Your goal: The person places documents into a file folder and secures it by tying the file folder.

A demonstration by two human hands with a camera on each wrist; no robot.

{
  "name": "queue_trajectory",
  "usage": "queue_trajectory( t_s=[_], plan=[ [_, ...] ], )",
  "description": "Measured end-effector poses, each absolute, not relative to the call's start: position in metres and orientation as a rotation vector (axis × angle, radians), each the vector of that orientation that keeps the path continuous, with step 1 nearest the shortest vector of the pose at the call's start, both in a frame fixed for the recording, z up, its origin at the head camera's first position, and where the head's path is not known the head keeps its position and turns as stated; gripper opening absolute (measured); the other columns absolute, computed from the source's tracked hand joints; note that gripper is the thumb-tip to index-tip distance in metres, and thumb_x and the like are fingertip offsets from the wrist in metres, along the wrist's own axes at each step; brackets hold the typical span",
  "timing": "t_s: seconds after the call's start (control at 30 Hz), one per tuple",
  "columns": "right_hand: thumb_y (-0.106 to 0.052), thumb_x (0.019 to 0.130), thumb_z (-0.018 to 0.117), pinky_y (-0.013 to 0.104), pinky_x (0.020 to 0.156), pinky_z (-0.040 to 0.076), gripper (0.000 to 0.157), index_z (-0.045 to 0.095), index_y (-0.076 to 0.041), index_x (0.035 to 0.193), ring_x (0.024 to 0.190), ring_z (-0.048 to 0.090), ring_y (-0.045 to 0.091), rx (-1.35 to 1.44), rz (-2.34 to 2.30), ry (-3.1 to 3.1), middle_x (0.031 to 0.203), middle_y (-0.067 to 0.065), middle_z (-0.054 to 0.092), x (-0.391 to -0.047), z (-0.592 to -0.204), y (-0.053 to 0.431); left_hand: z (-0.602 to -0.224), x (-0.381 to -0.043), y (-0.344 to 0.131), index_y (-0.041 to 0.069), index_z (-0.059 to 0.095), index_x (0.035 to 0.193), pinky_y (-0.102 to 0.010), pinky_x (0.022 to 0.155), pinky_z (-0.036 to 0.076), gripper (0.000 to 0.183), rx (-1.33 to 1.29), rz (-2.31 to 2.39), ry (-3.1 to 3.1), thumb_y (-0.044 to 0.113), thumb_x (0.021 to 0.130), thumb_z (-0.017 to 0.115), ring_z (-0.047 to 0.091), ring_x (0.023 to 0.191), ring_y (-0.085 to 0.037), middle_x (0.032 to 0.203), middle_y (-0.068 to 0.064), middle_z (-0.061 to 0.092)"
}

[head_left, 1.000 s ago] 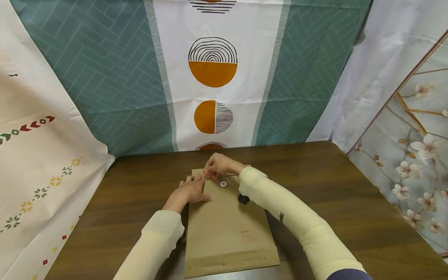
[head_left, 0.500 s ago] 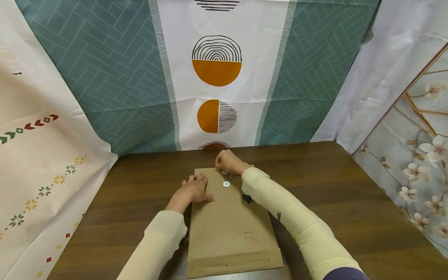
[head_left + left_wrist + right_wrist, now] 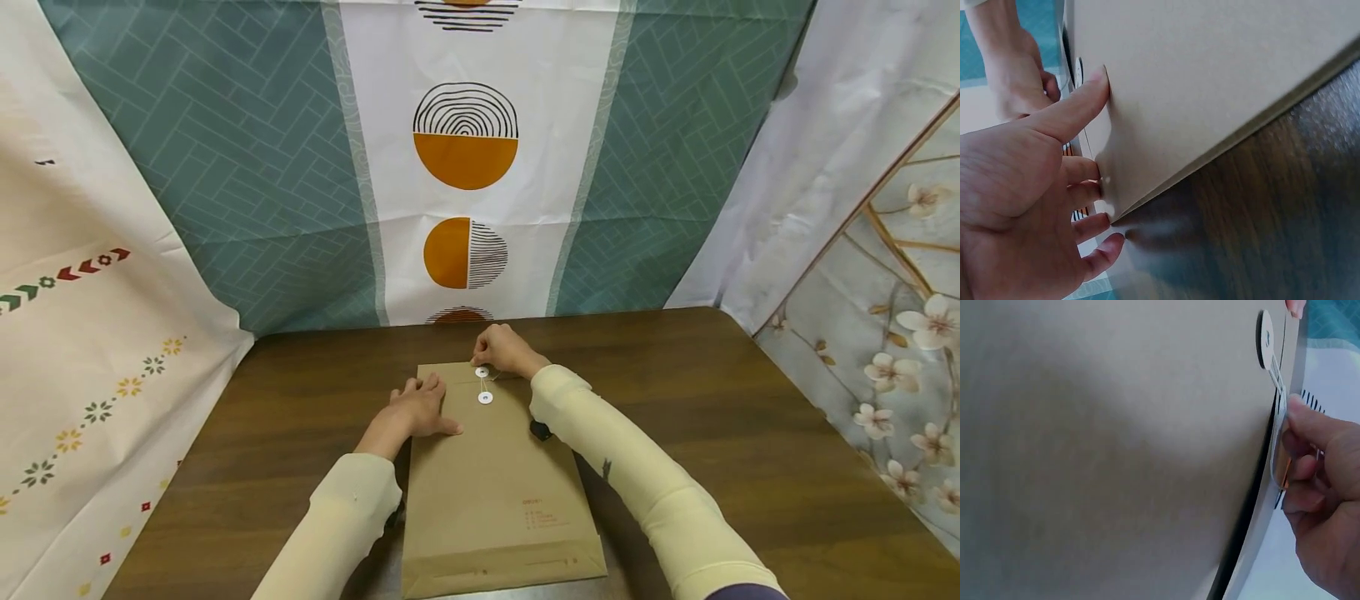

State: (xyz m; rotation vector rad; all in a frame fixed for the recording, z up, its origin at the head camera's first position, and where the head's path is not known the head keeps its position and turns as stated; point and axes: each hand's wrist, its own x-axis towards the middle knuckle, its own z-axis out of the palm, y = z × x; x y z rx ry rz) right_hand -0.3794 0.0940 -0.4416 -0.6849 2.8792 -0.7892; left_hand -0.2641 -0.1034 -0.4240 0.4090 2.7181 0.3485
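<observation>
A brown kraft paper document envelope lies flat on the wooden table, red print near its lower right. At its far end are a lower white disc button and an upper white disc button by the flap, with thin string running between them. My right hand pinches the string beside the upper button, fingers curled; in the right wrist view a loose loop hangs by the fingertips. My left hand rests spread on the envelope's upper left edge, thumb on the paper.
The dark wooden table extends on both sides of the envelope. A teal and white patterned cloth hangs behind it. A cream cloth stands at the left and a floral cloth at the right.
My right hand has moved right from the left side of the buttons, around the upper one, so both discs now show. The left hand keeps its place on the envelope.
</observation>
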Motion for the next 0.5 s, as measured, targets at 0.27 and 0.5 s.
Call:
queue_trajectory(
  t_s=[0.27,0.5],
  plan=[
    [-0.019,0.090,0.080,0.021,0.060,0.046,0.012,0.078,-0.012,0.081,0.065,0.056,0.009,-0.804,-0.855,2.852,0.076,-0.006,0.070,-0.382,-0.447,0.082,-0.423,-0.264,-0.102,0.001,0.027,0.161,-0.066,0.117,0.017,0.092,0.422,0.343,2.715,0.049,0.095,0.070,0.018,0.152,-0.043,0.170,-0.017,0.016],
    [-0.022,0.088,0.083,0.022,0.064,0.046,0.012,0.080,-0.013,0.081,0.071,0.057,0.010,-0.722,-0.881,2.893,0.080,-0.005,0.074,-0.383,-0.452,0.088,-0.427,-0.265,-0.104,0.002,0.029,0.161,-0.066,0.116,0.020,0.092,0.418,0.326,2.726,0.050,0.095,0.070,0.020,0.151,-0.043,0.169,-0.017,0.018]
  ],
)
